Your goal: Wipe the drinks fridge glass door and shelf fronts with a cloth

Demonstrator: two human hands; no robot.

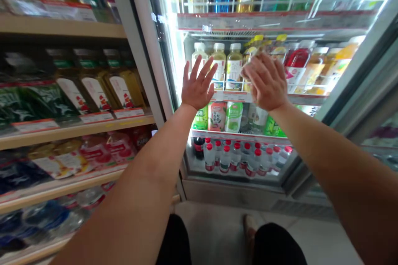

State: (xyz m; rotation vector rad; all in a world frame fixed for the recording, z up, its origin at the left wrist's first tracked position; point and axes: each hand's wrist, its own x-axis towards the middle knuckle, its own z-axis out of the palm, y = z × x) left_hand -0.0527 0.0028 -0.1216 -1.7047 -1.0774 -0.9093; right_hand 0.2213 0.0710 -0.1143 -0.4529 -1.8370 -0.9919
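In the head view my left hand (198, 85) is raised in front of a lit drinks cooler, fingers spread and nothing in it. Behind its fingertips stand white-capped bottles (219, 60) on the cooler's middle shelf. My right hand (268, 80) is up at about the same height, blurred, its fingers loosely bent and leaning left; no object shows in it. It covers part of the bottle row, between a white-capped bottle (234, 66) and a red drink bottle (297, 64). Whether either hand touches the glass or a bottle, I cannot tell.
Wooden shelves (77, 126) of bottled drinks stand on the left, beside the cooler's metal frame (146, 41). Low in the cooler are several red-capped bottles (225, 159). Another cooler door's frame (368, 103) is at right. Grey floor (214, 223) lies below.
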